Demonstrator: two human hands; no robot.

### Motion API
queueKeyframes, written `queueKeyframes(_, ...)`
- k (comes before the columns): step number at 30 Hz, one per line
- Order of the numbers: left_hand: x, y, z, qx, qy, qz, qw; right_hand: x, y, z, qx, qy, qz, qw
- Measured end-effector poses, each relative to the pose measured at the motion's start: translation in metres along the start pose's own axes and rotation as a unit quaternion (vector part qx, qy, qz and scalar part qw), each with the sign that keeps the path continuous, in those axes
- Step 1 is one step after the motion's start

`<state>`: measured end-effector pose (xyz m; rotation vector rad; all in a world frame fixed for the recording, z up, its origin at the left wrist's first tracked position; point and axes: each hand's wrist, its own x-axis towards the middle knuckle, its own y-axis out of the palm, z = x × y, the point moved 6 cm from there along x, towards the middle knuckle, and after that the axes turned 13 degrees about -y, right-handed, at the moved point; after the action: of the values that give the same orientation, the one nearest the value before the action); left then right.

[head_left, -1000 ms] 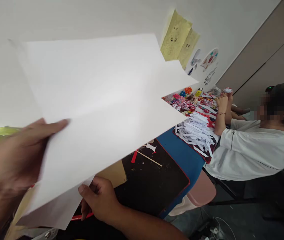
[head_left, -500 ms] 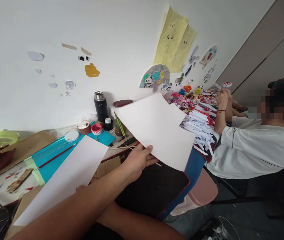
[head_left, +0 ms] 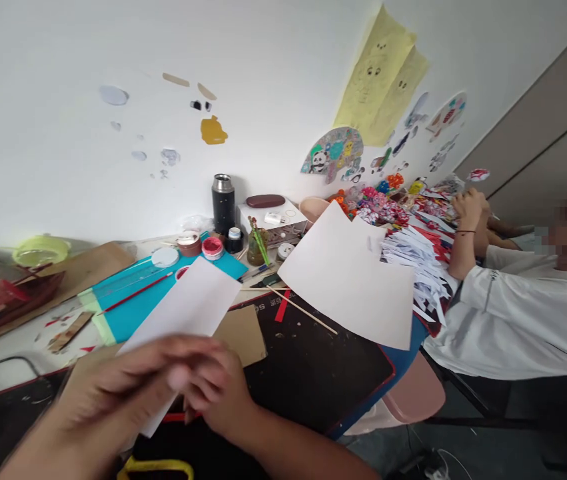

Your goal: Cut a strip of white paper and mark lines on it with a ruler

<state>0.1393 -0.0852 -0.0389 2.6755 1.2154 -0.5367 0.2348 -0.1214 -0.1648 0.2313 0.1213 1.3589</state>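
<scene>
In the head view, the right hand (head_left: 228,400) holds the white paper strip (head_left: 190,300) near its lower right edge, most of the strip stretching toward twelve o'clock from both hands, while the left hand (head_left: 106,400) crosses over its lower part with fingers curled narrow, and whether they grip it I cannot tell. The larger notched white sheet (head_left: 348,280) lies well apart at two o'clock, a yellow handle (head_left: 163,465) near six.

Left hand (head_left: 138,383) blurred, overlapping right hand (head_left: 228,397); right forearm (head_left: 296,433) slanting up from bottom edge.
</scene>
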Motion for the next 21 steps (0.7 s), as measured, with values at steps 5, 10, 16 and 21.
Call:
queueKeyframes(5, -0.02, -0.117, 0.012, -0.054, 0.087, -0.41, 0.906, 0.012, -0.004, 0.024, 0.024, -0.024, 0.016, 0.999)
queueKeyframes(10, -0.01, -0.147, 0.039, -0.031, 0.048, -0.366, 0.929, 0.045, -0.003, 0.05, -0.028, -0.068, 0.022, 0.997)
queueKeyframes(16, 0.005, -0.136, 0.071, -0.067, 0.054, -0.25, 0.964, 0.074, 0.01, 0.051, -0.058, -0.096, -0.009, 0.994)
queueKeyframes(21, 0.004, -0.135, 0.082, -0.065, 0.04, -0.3, 0.951, 0.073, 0.031, 0.037, -0.04, -0.095, 0.057, 0.993)
